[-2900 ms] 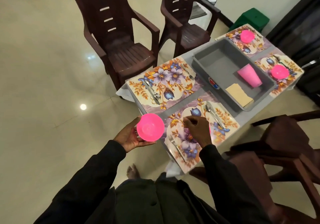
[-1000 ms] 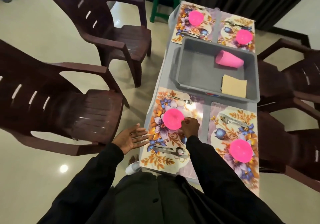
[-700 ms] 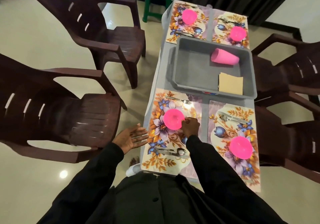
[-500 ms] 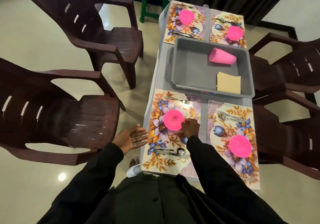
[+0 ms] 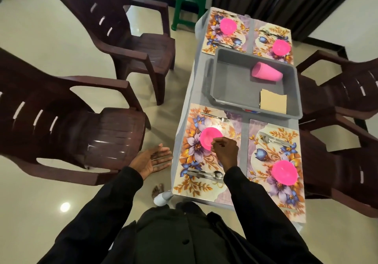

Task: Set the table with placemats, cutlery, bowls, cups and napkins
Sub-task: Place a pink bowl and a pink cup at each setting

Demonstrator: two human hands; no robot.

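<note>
Round glossy pink bowl (image 5: 209, 137), rim in right hand (image 5: 226, 151), on rectangular floral placemat (image 5: 194, 162)

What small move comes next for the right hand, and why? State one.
Probably let go of the round pink plastic bowl, which the right hand pinches by the rim. It already sits on the near-left floral placemat, while a pink plastic cup on its side and beige paper napkins wait in the grey plastic tub.
</note>
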